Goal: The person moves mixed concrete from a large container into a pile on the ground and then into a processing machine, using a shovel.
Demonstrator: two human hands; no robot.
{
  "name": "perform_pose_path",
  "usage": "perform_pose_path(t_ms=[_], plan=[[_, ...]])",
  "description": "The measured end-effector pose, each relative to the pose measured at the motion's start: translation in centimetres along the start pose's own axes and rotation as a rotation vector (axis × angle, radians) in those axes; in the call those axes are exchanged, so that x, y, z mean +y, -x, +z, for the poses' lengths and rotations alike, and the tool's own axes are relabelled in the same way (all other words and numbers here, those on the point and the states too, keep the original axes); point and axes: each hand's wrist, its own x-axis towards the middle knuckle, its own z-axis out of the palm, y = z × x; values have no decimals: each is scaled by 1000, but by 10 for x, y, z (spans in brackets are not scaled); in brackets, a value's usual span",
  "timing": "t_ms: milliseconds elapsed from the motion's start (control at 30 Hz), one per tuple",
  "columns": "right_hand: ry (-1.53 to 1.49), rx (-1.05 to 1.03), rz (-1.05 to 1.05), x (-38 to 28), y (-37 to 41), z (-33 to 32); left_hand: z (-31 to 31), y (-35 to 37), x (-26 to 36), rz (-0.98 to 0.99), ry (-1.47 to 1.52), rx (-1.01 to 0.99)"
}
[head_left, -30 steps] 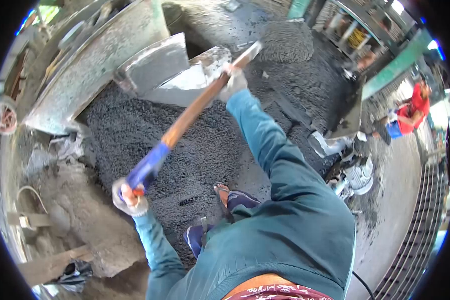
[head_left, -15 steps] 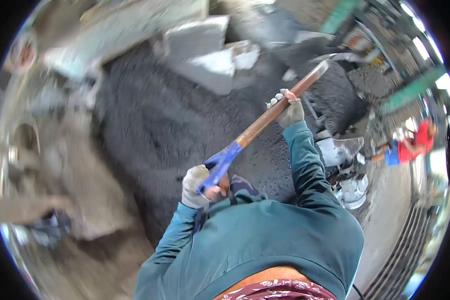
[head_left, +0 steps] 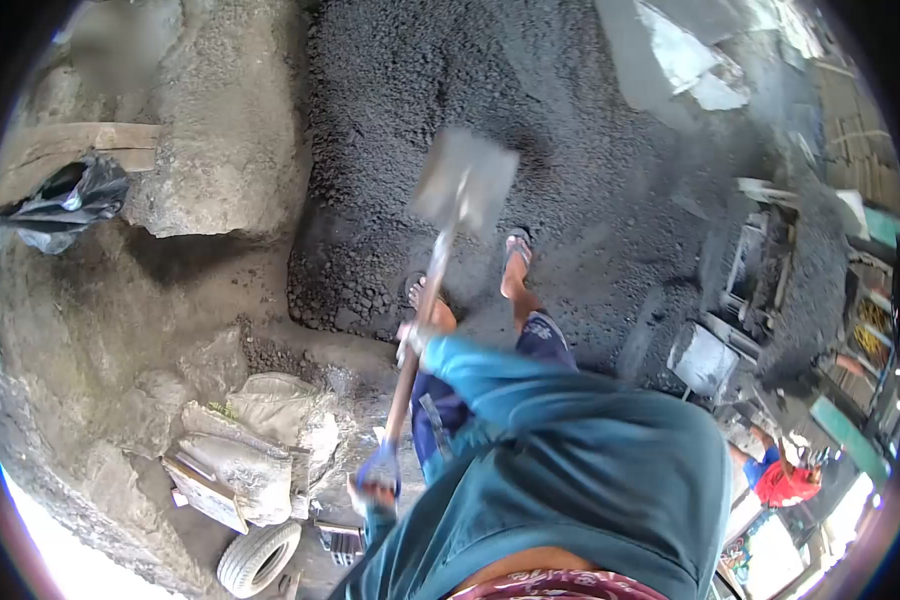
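Note:
Both of my hands grip a shovel (head_left: 402, 402) with a brown shaft, a blue handle and a flat, motion-blurred metal blade. My left hand (head_left: 373, 492), low by my left side, is closed around the blue handle. Across my body, my right hand (head_left: 412, 338) wraps the shaft about midway, partly covered by the sleeve. The blade is ahead of my feet, over a layer of dark gravelly material (head_left: 390, 110); whether it touches that cannot be told. My sandaled feet (head_left: 516, 265) stand at the near part of this dark material.
A thick concrete block (head_left: 220, 120) borders the dark material on the left, with a black plastic bag (head_left: 75, 200) beside it. A tire (head_left: 258, 558) lies lower left. To the right are a pale metal container (head_left: 703, 358) and a person in a red shirt (head_left: 788, 486).
My view has turned left. The shovel has swung from pointing up-right to pointing ahead, its blade now visible; my right arm has come across my body. Both hands keep their grip.

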Motion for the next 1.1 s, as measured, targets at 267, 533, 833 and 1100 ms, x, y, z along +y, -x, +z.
perform_pose_path(t_ms=[267,533,833,1100], plan=[[103,9,194,-88,-41,-27,54,59,55,245,-386,-53],[95,170,-73,-188,-148,-30,346,57,-31,353,-33,58],[-14,284,-294,-172,-5,-40,253,7,-45,107,43,22],[-319,104,-729,-319,220,-15,379,185,29,361,-200,-626]])
